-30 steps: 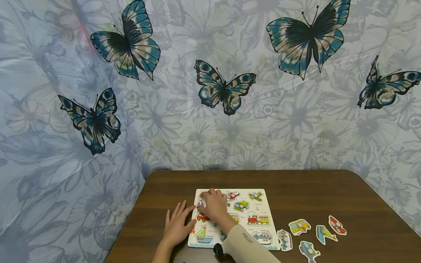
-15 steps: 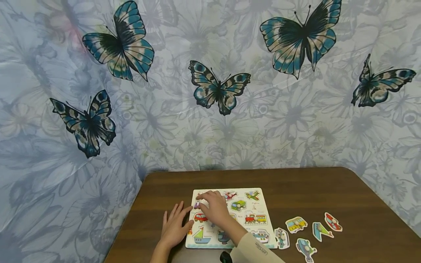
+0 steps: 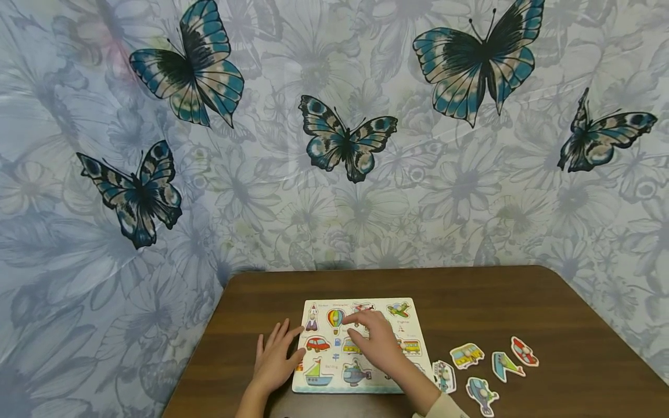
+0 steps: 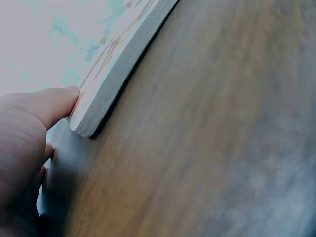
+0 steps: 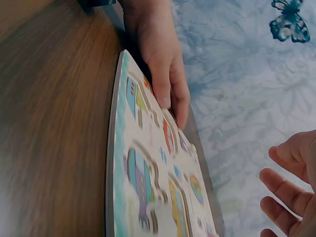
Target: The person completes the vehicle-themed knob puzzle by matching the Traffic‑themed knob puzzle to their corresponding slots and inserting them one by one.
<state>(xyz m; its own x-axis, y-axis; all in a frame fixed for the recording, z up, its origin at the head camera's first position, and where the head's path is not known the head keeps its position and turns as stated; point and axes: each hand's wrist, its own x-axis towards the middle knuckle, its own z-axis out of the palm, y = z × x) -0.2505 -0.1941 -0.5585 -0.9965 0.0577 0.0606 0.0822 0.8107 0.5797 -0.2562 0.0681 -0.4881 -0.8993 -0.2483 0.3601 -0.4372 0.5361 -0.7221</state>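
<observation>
A white picture puzzle board (image 3: 300, 384) with vehicle shapes lies on the table. At its left edge rests my left hand (image 3: 274, 360), fingers spread and straight, the thumb touching the board's edge; the left wrist view shows that thumb (image 4: 59, 103) against the corner. My right hand (image 3: 377, 342) hovers over the board's middle with relaxed fingers and nothing in them, as the right wrist view also shows. A rocket picture (image 3: 312, 319) is at the top left corner, beside a hot-air balloon (image 3: 335, 319). The right hand and forearm hide part of the train and ship pictures.
Right of the board lie several loose puzzle pieces: a yellow bus-like piece (image 3: 467, 355), a red piece (image 3: 524, 352), a green and teal piece (image 3: 507, 367) and a blue-grey piece (image 3: 482, 396). A whitish piece (image 3: 443, 376) sits against the board's right edge. A butterfly-print wall covering (image 3: 345, 232) stands behind the table.
My right hand has lifted off the rocket at the top left and moved right over the board, uncovering the rocket and balloon. My left hand stays at the left edge.
</observation>
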